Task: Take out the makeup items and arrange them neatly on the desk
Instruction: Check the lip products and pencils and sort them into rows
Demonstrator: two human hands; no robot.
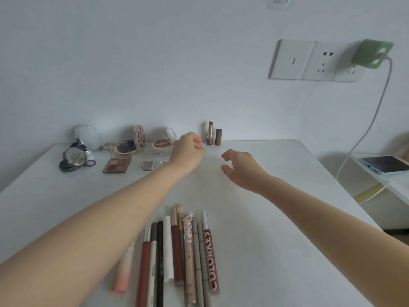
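Makeup items lie in two groups on the white table (276,218). At the near edge, a row of slim pens and tubes (177,251) lies side by side, ends pointing away from the viewer; it includes a dark red tube lettered COLORKEY (211,255), an ornate gold-capped stick (189,251), a white tube (168,247) and a pink tube (122,273) partly under the left forearm.

Along the far edge by the wall stand the open cases. A round compact (72,159) is open with its mirror lid raised; a second round mirror (88,136) stands behind it. An open palette (117,166) shows four brown pans. A small clear single pan (147,165) lies just beside it. Two further open compacts (162,144) hold pale powder, lids upright. An uncapped lipstick (209,132) stands upright, its brown cap (218,136) just beside it.

The left hand (188,155) is clenched near the lipstick; whether it holds anything cannot be told. The right hand (240,168) hovers over the table, fingers loosely curled, holding nothing.

On the wall: a socket panel (309,60) with a green charger (373,53). A phone (386,163) lies on a side shelf.
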